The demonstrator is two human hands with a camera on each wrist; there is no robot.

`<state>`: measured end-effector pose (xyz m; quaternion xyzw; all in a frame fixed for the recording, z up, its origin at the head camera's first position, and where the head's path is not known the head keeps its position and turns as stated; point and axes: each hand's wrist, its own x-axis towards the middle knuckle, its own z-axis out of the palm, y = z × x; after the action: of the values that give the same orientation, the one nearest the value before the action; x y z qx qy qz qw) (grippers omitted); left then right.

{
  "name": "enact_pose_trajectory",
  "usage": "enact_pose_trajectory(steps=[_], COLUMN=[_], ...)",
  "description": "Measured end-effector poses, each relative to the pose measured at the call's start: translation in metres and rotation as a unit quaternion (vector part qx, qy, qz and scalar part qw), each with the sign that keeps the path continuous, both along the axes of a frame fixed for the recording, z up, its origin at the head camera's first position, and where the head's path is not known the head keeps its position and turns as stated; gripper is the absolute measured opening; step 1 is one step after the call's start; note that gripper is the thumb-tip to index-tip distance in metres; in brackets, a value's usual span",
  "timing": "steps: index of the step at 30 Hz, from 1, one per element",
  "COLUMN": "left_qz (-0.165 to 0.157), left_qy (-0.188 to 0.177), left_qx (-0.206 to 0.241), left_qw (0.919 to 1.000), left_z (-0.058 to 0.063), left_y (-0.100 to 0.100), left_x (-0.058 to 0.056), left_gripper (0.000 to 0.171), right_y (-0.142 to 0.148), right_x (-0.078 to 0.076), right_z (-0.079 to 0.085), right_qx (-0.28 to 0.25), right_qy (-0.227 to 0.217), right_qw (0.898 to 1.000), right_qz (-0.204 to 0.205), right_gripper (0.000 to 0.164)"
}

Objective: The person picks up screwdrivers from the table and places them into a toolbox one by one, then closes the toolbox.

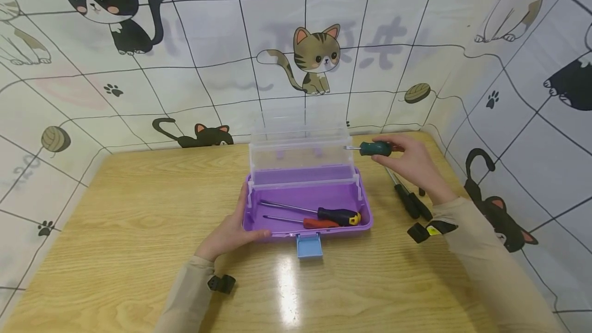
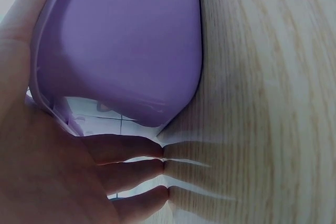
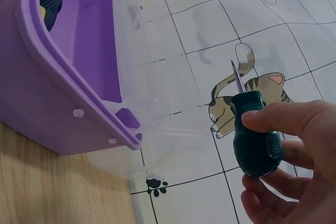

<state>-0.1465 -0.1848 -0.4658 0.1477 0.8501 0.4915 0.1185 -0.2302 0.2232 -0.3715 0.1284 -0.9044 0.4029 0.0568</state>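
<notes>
A stubby screwdriver (image 1: pixel 375 148) with a dark green handle is pinched by my right hand (image 1: pixel 413 162), raised near the right edge of a toolbox's upright lid. In the right wrist view its short metal tip (image 3: pixel 238 77) points upward, with the thumb on the handle. My left hand (image 1: pixel 234 230) grips the left end of the purple toolbox (image 1: pixel 367 214), its thumb over the front rim. Inside lie a black-and-yellow screwdriver (image 1: pixel 339 216) and a red-handled screwdriver (image 1: pixel 320 223), side by side.
The clear lid (image 1: pixel 300 143) stands open at the back, and a blue latch (image 1: pixel 309 246) hangs at the front. Black-handled screwdrivers (image 1: pixel 407 202) lie on the wooden table (image 1: pixel 152 220) under the right forearm. A cat-patterned cloth (image 1: pixel 222 66) surrounds the back and sides.
</notes>
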Motion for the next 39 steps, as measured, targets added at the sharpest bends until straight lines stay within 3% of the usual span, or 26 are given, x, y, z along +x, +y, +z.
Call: enact_pose_trajectory(steps=[18, 27, 39], left_qz=[0.001, 0.004, -0.001], left_qy=[-0.001, -0.008, -0.002], left_qx=[0.002, -0.006, 0.003], left_qw=[1.0000, 0.9999, 1.0000], left_z=[0.001, 0.000, 0.000], left_y=[0.000, 0.000, 0.001], left_x=[0.000, 0.000, 0.000], left_gripper=[0.129, 0.129, 0.128], right_y=[-0.030, -0.046, -0.064], right_x=[-0.020, -0.024, -0.032], right_z=[0.007, 0.001, 0.010], right_qx=[0.001, 0.022, 0.032], right_qy=[0.012, 0.014, 0.001], right_qw=[0.998, 0.996, 0.996], right_qz=[0.067, 0.082, 0.086], right_gripper=[0.040, 0.039, 0.039])
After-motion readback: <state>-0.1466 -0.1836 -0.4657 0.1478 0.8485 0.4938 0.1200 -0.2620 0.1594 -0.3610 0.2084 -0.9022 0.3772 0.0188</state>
